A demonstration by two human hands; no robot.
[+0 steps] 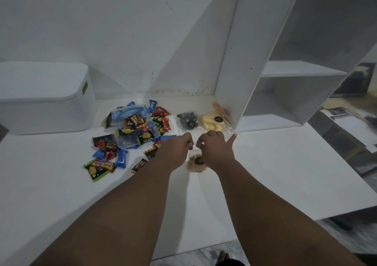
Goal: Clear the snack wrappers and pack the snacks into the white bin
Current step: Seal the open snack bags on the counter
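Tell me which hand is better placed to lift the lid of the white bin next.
Probably the left hand: the white bin stands far to the left, and the right hand can hold the snack bag alone.

Wrapped snacks (pixel 126 137) crowd path to white bin (pixel 47 100).

White rectangular plastic bin (pixel 47 100), lid on, at far left. Right of it, loose heap of small foil-wrapped snack bars (pixel 102 165), blue, red, green and brown, around a clear plastic tub (pixel 132 112). Further right, side by side, clear bag of dark discs (pixel 187 119), clear bag of pale yellow pieces (pixel 212 120). Nearer, small clear bag of brown crumbly snack (pixel 196 162), top pinched by left hand (pixel 177 149) and right hand (pixel 216 147).
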